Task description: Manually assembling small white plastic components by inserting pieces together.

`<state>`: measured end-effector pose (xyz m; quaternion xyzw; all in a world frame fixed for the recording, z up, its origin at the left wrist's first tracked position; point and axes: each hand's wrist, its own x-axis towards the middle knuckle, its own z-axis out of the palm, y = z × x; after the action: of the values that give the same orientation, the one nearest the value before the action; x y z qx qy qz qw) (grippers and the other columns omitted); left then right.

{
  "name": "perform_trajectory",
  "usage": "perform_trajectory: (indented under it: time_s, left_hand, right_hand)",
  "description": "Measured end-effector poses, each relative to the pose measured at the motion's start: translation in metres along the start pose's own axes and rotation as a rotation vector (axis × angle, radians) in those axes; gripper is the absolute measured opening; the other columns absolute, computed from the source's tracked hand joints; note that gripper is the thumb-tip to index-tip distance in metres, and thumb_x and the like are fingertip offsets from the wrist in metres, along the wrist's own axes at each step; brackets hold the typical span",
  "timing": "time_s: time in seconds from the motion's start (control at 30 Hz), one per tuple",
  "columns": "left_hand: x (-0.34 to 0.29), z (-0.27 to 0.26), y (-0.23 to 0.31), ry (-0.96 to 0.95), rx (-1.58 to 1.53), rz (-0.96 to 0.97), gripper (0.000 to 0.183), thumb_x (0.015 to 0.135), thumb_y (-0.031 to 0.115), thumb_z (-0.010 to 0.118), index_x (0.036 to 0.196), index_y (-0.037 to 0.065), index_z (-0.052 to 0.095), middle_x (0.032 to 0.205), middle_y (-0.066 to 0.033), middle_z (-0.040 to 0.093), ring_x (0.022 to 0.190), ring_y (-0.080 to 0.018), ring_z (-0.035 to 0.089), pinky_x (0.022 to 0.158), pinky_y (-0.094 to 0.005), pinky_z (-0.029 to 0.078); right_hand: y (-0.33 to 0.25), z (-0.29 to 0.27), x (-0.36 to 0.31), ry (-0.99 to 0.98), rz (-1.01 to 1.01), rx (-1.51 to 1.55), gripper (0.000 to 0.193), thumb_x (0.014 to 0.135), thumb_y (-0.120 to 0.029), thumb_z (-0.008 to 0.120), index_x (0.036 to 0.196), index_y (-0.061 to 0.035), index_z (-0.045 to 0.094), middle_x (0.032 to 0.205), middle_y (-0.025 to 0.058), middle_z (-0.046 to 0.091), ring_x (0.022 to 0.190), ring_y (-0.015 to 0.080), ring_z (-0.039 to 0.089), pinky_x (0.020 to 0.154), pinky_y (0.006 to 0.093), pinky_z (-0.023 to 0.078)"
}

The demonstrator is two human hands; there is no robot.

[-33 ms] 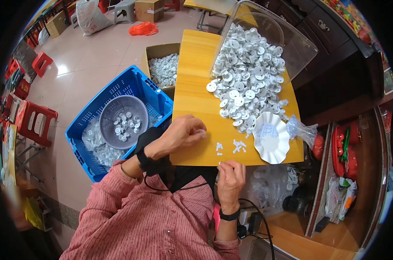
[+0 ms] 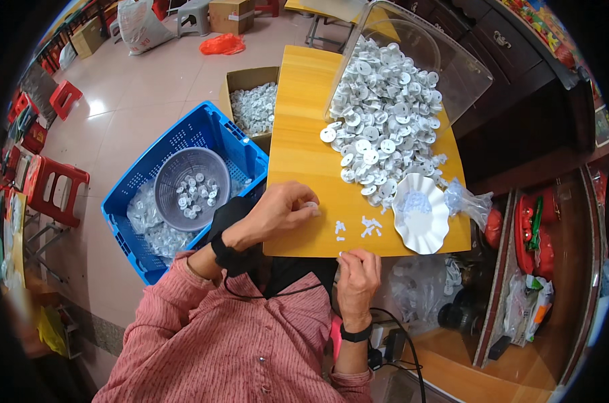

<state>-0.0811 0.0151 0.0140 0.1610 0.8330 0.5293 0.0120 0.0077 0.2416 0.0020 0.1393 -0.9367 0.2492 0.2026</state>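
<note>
My left hand (image 2: 281, 213) hovers over the near left part of the yellow tabletop (image 2: 304, 127), its thumb and fingers closed on a white plastic piece that is mostly hidden. At the near edge, my right hand (image 2: 358, 279) pinches a small white plastic peg, of which only a tip shows. Between and beyond the hands lie several loose white pegs (image 2: 370, 226). To their right, a white dish with a wavy rim (image 2: 433, 228) holds more small, pale pieces. A big heap of white round plastic parts (image 2: 378, 127) spills out of a tilted clear bin (image 2: 462, 84) at the far side.
Left of the table, a blue crate (image 2: 126, 178) holds a grey-purple colander (image 2: 167, 185) with some white round parts, above clear bags. Behind it stands a cardboard box (image 2: 234, 80) full of similar pieces. An open cabinet (image 2: 519, 363) is at the right; a black cable (image 2: 412, 342) hangs below.
My left hand's fingers have shifted very slightly toward me. Otherwise nothing visibly differs.
</note>
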Motion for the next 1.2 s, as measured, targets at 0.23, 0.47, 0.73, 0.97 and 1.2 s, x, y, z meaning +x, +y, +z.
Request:
perform_trajectory:
  time_s: [0.23,0.47,0.73,0.97,1.2]
  left_hand:
    - [-0.036,0.01,0.014,-0.035,-0.777,-0.416,0.022,0.096,0.014,0.068,0.113,-0.001,0.066,0.081,-0.001,0.066,0.07,-0.0063,0.064,0.059,-0.0207,0.052]
    - [-0.056,0.017,0.007,0.003,-1.172,-0.461,0.037,0.103,0.017,0.057,0.136,-0.002,0.056,0.114,-0.0122,0.068,0.098,-0.0155,0.069,0.09,-0.0283,0.057]
    - [-0.067,0.019,0.005,-0.019,-1.289,-0.394,0.037,0.103,0.012,0.056,0.138,-0.002,0.054,0.127,-0.0154,0.064,0.109,-0.0212,0.067,0.099,-0.032,0.055]
    - [-0.072,0.024,0.002,0.012,-1.253,-0.337,0.036,0.098,0.005,0.062,0.134,-0.003,0.058,0.123,-0.0134,0.066,0.107,-0.0189,0.067,0.096,-0.0308,0.057]
    - [-0.075,0.024,0.001,0.006,-1.269,-0.315,0.038,0.097,0.003,0.063,0.134,-0.003,0.058,0.123,-0.0147,0.066,0.109,-0.0194,0.066,0.097,-0.0325,0.057]
  right_hand:
    - [-0.001,0.003,-0.001,-0.006,0.049,0.094,0.013,0.082,0.001,0.071,0.093,-0.0009,0.065,0.091,0.0122,0.06,0.088,0.0331,0.06,0.078,0.0443,0.05]
    - [-0.023,0.008,0.008,0.019,0.332,0.39,0.009,0.091,-0.004,0.067,0.098,0.0009,0.064,0.087,0.0111,0.063,0.074,0.0212,0.062,0.068,0.0334,0.051]
    - [-0.049,0.005,0.022,0.042,0.314,0.539,0.009,0.088,-0.001,0.07,0.096,0.0019,0.068,0.086,0.0078,0.064,0.073,0.0144,0.06,0.065,0.0277,0.05]
    - [-0.064,0.008,0.024,0.021,0.531,0.92,0.009,0.092,0.0,0.068,0.099,0.0047,0.067,0.091,0.0059,0.067,0.076,0.0089,0.061,0.066,0.0219,0.05]
    - [-0.071,0.009,0.025,0.001,0.606,1.022,0.009,0.094,0.001,0.065,0.102,0.0052,0.065,0.093,0.0055,0.068,0.079,0.0089,0.063,0.068,0.0217,0.051]
